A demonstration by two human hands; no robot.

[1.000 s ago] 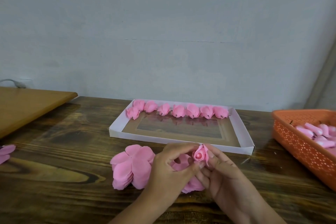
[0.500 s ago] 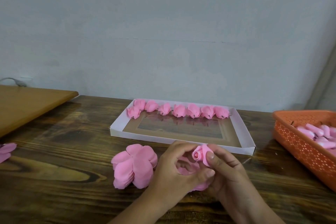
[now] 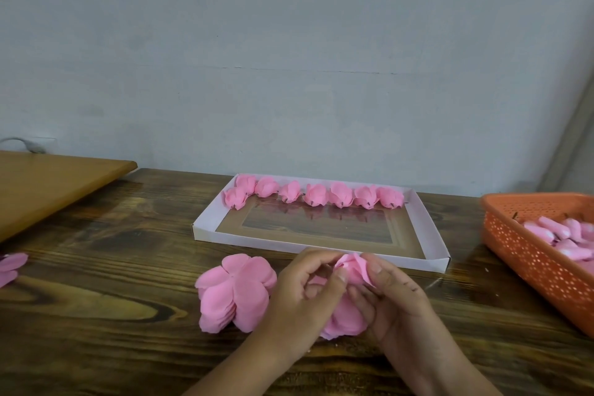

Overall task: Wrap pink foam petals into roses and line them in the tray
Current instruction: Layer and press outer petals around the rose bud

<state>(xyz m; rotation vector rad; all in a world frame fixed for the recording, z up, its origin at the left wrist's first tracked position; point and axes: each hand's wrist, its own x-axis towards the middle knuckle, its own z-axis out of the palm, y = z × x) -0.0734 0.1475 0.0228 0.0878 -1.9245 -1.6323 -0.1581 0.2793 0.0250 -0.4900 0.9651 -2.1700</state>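
We are seeing both hands working close together at the near middle of the dark wooden table (image 3: 96, 267), just in front of the white tray (image 3: 430, 228). The left hand (image 3: 305, 292) is curling its fingers and thumb around a half-formed pink foam rose (image 3: 350, 267), its thumb pressing against the petals from the left side. The right hand (image 3: 395, 296) is pinching the same rose from the right, thumb on an outer petal, fingers tucked beneath. The rose is being held just above the table, with more pink foam showing below it between the palms. Just left of the left hand, a stack of pink foam petals (image 3: 234, 292) is lying flat on the wood. Inside the tray, we are counting eight finished roses (image 3: 316, 194) sitting in a line along its far wall, the leftmost one set slightly nearer to us than its neighbour. At the right edge, an orange perforated basket (image 3: 527, 254) is holding pale pink foam pieces (image 3: 559, 231). At the far left edge, another loose petal piece (image 3: 11, 267) is lying on the table, near a lighter wooden board (image 3: 48, 186).
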